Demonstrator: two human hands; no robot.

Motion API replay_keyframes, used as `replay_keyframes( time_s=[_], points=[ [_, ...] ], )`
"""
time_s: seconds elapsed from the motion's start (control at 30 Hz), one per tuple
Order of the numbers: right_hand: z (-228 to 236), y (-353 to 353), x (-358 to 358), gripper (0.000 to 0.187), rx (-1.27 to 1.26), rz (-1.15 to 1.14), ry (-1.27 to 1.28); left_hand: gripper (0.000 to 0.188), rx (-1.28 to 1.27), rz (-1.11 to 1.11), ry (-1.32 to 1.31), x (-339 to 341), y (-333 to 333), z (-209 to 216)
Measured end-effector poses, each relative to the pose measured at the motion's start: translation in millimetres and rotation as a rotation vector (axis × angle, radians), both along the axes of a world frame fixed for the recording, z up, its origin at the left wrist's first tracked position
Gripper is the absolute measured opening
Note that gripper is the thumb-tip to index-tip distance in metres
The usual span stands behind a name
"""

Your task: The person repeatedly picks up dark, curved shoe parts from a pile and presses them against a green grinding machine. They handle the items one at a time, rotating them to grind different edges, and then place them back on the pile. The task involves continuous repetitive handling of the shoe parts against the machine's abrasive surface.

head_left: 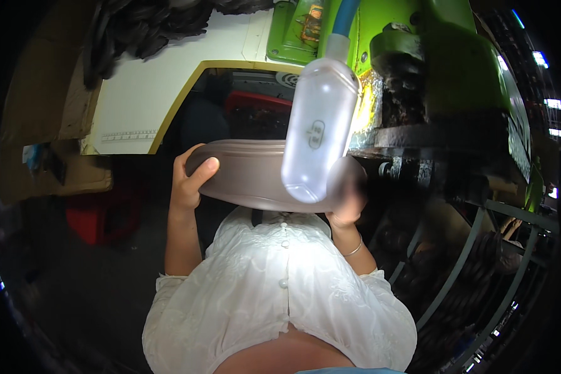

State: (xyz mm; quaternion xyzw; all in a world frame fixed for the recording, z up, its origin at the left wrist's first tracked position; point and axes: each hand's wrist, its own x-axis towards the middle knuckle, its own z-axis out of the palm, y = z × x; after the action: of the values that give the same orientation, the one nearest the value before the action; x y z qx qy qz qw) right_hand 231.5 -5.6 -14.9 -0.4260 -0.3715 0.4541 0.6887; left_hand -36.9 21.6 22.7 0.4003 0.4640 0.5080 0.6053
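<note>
I hold a grey-brown oblong basin (246,177) with a ridged rim, close in front of my chest. Its smooth outer side faces me, so I cannot see inside it. My left hand (192,177) is closed around its left end, thumb on the near side and fingers behind. At the right end, my right hand (348,209) grips it too, though that hand is partly blurred. A translucent white work lamp (321,131) on a blue neck hangs in front and covers part of the basin's right half.
A green machine (455,50) stands at the far right beside a cream table (149,93) with a cut-out edge. Dark, limp pieces (149,28) are heaped on the table. A red stool (100,215) is on the left, and metal rails (461,268) stand on the right.
</note>
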Motion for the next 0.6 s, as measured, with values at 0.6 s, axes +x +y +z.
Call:
replay_keyframes(
  time_s=[0.6],
  points=[
    [14, -5, 97, 0.048, 0.117, -0.377, -0.35, 0.034, 0.308, -0.23, 0.222, 89, 0, 16]
  ],
)
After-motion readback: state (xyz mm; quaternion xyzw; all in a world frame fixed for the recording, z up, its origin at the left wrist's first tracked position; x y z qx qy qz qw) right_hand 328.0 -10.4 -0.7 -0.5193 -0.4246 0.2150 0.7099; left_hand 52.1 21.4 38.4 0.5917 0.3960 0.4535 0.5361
